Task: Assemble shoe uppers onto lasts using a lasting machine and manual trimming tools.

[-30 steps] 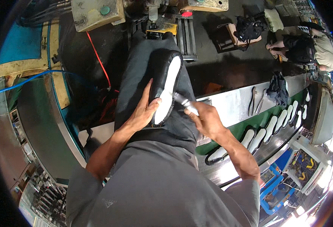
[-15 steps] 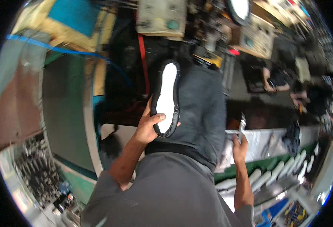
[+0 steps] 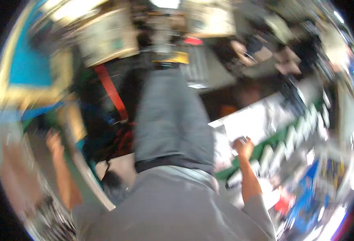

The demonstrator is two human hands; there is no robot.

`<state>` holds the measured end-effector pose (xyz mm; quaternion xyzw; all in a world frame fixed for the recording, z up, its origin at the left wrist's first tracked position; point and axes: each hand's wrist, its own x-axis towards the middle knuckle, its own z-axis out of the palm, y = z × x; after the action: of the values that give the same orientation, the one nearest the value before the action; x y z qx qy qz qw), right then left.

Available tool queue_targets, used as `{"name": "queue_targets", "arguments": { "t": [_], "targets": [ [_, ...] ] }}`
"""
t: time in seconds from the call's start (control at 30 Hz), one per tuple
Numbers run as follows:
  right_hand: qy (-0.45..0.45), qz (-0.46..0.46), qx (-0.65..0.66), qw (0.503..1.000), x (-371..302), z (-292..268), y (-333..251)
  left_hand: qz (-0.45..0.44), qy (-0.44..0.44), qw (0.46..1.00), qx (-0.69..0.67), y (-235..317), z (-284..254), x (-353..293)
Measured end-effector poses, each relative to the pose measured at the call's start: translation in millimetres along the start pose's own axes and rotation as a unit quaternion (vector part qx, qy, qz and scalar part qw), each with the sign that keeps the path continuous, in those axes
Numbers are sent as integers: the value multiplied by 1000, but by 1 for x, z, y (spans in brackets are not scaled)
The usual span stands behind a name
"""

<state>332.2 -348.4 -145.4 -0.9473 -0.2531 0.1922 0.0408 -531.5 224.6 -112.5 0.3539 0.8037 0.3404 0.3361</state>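
Observation:
Motion blurs the whole picture. At the left my left hand (image 3: 54,142) reaches out over a long, flat dark-green surface (image 3: 81,176) with a pale edge. Its fingers are smeared, and I cannot make out anything in them. The black shoe upper with a white sole face is not visible now. On the right my right hand (image 3: 244,148) is closed round a small shiny metal tool (image 3: 243,140), only a bit of which shows. This hand is beside a bench with a pale covering (image 3: 257,120), near a row of white elongated pieces (image 3: 279,152).
A red strap (image 3: 110,92) hangs ahead of my legs, near a machine with a yellow part (image 3: 179,57). A blue hose (image 3: 42,110) crosses at the left. Beyond the bench, another person's arm (image 3: 243,52) shows. A blue-topped table (image 3: 30,60) stands at the far left.
My left hand has swung out to the left, and the shoe upper it held is out of sight. The view has turned to the right; my right hand stays by the bench.

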Motion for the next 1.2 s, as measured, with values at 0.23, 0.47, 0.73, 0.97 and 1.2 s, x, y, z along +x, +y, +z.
{"name": "queue_targets", "arguments": {
  "t": [0.23,0.47,0.73,0.97,1.2],
  "targets": [
    [265,95,26,959,-88,-13,27,46,-224,952,-202,40,128,-49],
    [130,431,308,838,-214,56,153,113,-443,888,-57,113,268,-233],
    [199,333,559,733,-167,21,77,210,-643,736,-24,187,359,-474],
    [90,75,735,668,-88,-81,-134,166,-774,607,-74,182,403,-635],
    [-39,-14,724,688,-41,-81,-273,379,-486,784,-70,206,363,-548]
  ]
}}
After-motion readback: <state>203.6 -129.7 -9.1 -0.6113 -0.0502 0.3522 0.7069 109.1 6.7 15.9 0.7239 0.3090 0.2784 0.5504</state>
